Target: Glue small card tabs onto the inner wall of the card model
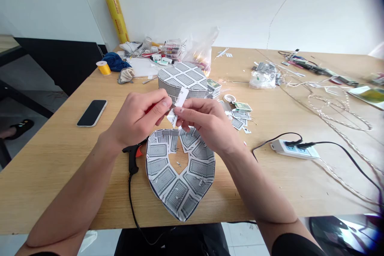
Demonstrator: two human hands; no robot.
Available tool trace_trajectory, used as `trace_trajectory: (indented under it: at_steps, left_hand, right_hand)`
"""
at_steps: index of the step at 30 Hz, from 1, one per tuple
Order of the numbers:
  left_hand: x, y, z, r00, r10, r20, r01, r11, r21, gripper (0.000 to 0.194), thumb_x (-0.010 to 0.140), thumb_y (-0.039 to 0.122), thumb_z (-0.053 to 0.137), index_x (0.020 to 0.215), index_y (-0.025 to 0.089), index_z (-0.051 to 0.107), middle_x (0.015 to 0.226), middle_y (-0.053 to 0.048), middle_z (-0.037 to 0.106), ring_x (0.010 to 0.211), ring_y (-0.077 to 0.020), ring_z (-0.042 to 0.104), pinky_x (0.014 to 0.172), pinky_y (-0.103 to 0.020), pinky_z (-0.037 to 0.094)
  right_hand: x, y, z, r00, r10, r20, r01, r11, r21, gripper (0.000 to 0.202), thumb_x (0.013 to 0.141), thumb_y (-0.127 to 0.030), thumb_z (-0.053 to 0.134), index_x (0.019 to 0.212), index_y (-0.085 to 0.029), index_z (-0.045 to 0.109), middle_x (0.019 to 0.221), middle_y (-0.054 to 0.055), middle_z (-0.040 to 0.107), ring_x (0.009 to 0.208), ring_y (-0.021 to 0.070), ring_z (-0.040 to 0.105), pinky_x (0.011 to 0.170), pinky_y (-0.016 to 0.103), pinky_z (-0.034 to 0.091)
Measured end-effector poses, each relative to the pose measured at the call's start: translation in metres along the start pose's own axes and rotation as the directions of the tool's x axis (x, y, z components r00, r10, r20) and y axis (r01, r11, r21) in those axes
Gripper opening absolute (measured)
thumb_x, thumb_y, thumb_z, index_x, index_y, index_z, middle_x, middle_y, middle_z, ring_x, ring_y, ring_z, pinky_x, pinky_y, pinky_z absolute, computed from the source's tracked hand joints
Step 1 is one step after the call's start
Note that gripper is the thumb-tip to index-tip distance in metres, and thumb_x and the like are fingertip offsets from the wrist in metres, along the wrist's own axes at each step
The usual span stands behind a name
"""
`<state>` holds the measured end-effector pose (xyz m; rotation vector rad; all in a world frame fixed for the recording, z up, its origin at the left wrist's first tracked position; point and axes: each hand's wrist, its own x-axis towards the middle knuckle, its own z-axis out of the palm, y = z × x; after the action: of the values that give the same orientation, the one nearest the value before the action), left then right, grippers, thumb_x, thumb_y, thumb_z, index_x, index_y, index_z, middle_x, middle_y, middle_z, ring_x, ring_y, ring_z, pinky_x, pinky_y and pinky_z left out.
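My right hand [207, 122] pinches a bent white strip of playing card [181, 97] with printed letters, above the table. Close beside that strip, my left hand [141, 114] is closed with thumb and forefinger pressed together; whatever it grips is hidden. Under both hands lies an open, heart-like tray made of grey-backed playing cards [162, 184], with a hole in its middle showing the table. Behind the hands stands a box covered in the same cards [183, 74], partly hidden by my fingers. A black glue gun with a red trigger [133, 158] rests left of the tray.
Loose playing cards [240, 118] and a white tape roll [229, 98] lie right of the box. A phone [92, 113] is at left. A power strip [295, 149] with cables sits at right. Plastic bags [201, 50] and a yellow spool [103, 68] stand farther back.
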<state>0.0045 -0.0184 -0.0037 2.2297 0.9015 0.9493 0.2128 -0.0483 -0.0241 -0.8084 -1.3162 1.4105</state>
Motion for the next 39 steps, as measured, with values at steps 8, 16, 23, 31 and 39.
trace_trajectory:
  at_steps: [8,16,23,31,39]
  left_hand:
    - [0.001,0.004,-0.003,0.999,0.024,0.045,-0.025,0.999,0.023,0.043,0.111,0.033,0.047,0.070,0.021,0.051,0.058,0.003,0.054,0.053,-0.0111,0.046,0.053,-0.029,0.037]
    - [0.002,0.005,-0.005,0.996,0.037,0.075,-0.042,0.997,0.062,0.043,0.111,0.033,0.047,0.070,0.021,0.050,0.058,0.003,0.053,0.054,-0.0120,0.045,0.054,-0.031,0.036]
    - [0.000,0.003,-0.003,0.997,0.016,0.082,-0.016,1.000,0.001,0.041,0.111,0.035,0.048,0.073,0.021,0.052,0.057,0.004,0.054,0.051,-0.0109,0.045,0.052,-0.029,0.037]
    - [0.000,0.001,-0.011,0.987,0.010,0.161,-0.013,1.000,0.018,0.045,0.112,0.035,0.047,0.069,0.020,0.052,0.059,0.003,0.054,0.053,-0.0108,0.047,0.053,-0.028,0.038]
    - [-0.002,0.000,-0.013,0.980,-0.010,0.199,0.019,0.999,-0.039,0.042,0.113,0.037,0.044,0.076,0.021,0.053,0.066,0.002,0.058,0.057,-0.0112,0.050,0.054,-0.027,0.041]
  right_hand:
    - [0.000,0.003,0.002,0.998,-0.024,-0.050,0.025,0.999,0.024,0.021,0.086,-0.034,0.091,0.077,-0.021,0.078,0.068,-0.002,0.069,0.062,0.0114,0.056,0.059,0.028,0.043]
    - [-0.001,0.002,0.000,0.996,-0.029,-0.083,0.031,0.999,0.025,0.022,0.086,-0.037,0.092,0.077,-0.022,0.078,0.070,-0.001,0.070,0.063,0.0122,0.057,0.060,0.028,0.045]
    - [-0.001,0.002,0.002,0.998,-0.035,-0.060,0.035,0.999,0.003,0.023,0.086,-0.038,0.093,0.077,-0.021,0.079,0.070,-0.001,0.071,0.062,0.0114,0.057,0.058,0.027,0.044]
    - [-0.002,0.005,0.005,0.992,-0.063,-0.107,0.065,0.998,0.012,0.022,0.087,-0.039,0.092,0.080,-0.022,0.079,0.070,-0.001,0.070,0.062,0.0117,0.057,0.058,0.028,0.044]
    - [-0.002,0.004,0.005,0.992,-0.082,-0.093,0.079,0.996,-0.033,0.023,0.086,-0.040,0.093,0.079,-0.023,0.080,0.069,-0.001,0.070,0.061,0.0114,0.057,0.058,0.028,0.047]
